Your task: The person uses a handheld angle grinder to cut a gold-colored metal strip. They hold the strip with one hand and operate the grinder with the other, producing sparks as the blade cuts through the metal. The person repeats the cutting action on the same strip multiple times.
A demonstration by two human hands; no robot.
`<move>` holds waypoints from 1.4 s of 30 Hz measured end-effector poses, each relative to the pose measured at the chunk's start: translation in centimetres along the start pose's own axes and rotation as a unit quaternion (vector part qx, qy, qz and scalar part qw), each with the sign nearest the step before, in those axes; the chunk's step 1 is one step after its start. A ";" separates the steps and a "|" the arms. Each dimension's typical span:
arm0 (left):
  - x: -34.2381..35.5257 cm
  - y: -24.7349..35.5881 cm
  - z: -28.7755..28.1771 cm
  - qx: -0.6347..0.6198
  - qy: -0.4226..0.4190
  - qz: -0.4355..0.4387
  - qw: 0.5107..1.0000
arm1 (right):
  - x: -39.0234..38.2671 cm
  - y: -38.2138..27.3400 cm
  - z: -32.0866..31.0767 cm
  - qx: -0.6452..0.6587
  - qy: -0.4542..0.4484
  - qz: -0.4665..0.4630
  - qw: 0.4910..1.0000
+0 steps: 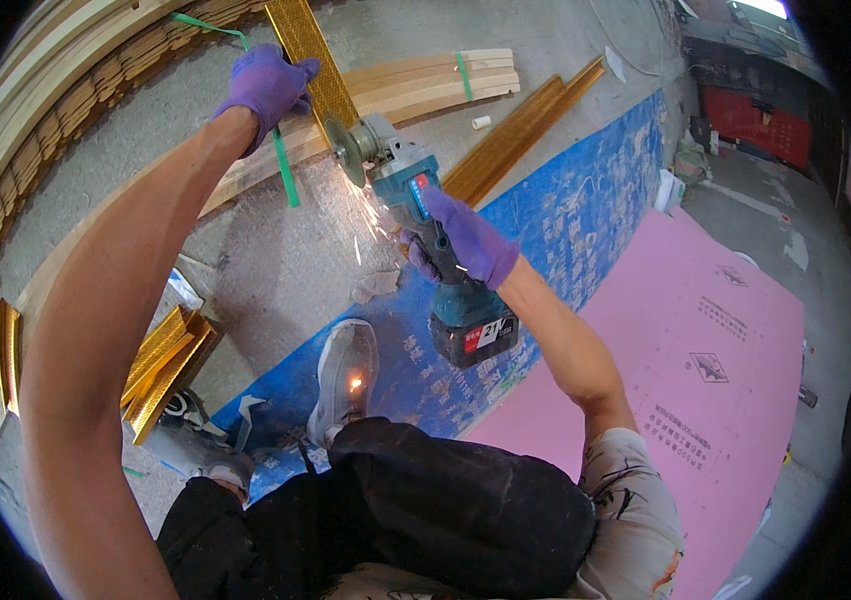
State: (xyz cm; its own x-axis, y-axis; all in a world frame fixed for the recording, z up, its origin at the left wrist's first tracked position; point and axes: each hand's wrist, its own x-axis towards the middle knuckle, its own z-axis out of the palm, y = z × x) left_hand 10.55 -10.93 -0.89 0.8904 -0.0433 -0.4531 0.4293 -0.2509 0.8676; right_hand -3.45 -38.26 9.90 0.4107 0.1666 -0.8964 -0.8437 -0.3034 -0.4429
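Note:
My right hand [465, 235], in a purple glove, is wrapped round the body of a teal cordless angle grinder [405, 185] with a black battery at its lower end. The grinder's disc [349, 153] meets the near end of a gold patterned trim strip [313, 62], and orange sparks spray down from there. My left hand [267, 88], also gloved in purple, grips that strip from its left side a little farther up; the fingertips are partly hidden. The strip runs away past the top edge of the picture.
Pale wooden strips [425, 85] tied with green strap lie beyond the grinder. More gold strips [520, 130] rest at the right, and short gold pieces [170, 365] by my left foot. Long stacked mouldings [55, 120] curve along the left. Blue sheeting [565, 190] and a pink board [705, 330] cover the floor.

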 end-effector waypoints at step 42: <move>-0.6 1.6 1.5 0.328 0.087 0.127 0.932 | -6.9 2.5 -0.2 0.073 0.097 -0.076 0.990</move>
State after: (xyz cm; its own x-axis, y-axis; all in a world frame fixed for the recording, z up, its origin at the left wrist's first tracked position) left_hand 10.44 -12.75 0.44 0.9862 -0.0393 -0.1607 0.0669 -0.7937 0.6046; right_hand -8.27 -40.39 15.01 0.5842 0.0117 -0.8115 -0.8017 -0.1477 -0.5792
